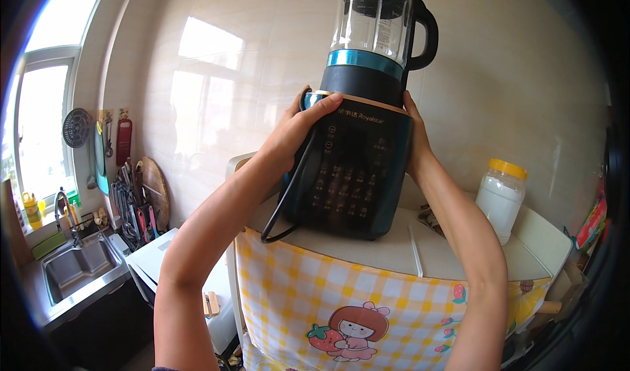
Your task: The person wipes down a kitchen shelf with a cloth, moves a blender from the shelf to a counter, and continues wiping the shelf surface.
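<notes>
Both my hands hold the black and teal base of a Royalstar blender from its two sides. My left hand grips the upper left edge, its thumb on the gold rim and a black power cord beside it, looping down. My right hand presses along the upper right side, its fingers partly hidden behind the base. The clear jug with its black handle sits on the base. The blender leans slightly over a cream cabinet top; whether its bottom touches that surface, I cannot tell.
A yellow-lidded jar of white contents stands to the right on the cabinet. A yellow checked cloth hangs down its front. At the left are a steel sink, a faucet, a crowded utensil holder and a window.
</notes>
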Motion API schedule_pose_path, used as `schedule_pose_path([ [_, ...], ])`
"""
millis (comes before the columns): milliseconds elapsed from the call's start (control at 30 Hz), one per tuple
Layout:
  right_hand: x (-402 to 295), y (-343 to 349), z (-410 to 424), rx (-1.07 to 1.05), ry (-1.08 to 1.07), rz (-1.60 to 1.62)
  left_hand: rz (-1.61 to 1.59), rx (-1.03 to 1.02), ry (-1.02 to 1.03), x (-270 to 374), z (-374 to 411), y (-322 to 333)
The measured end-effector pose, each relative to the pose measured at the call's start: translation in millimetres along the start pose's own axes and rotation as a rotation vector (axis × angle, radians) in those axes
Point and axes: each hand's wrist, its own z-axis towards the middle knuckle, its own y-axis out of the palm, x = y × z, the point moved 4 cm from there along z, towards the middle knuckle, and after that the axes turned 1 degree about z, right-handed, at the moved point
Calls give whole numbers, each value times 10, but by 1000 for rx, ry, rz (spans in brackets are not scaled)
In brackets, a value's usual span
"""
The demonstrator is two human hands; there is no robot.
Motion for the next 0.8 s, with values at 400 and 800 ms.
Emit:
schedule_pose_path([
  [400,-293,5,-226,41,-80,-33,136,15,-29,239,-117,238],
  [800,-878,319,-534,24,-181,-53,203,34,108,892,-438,426],
])
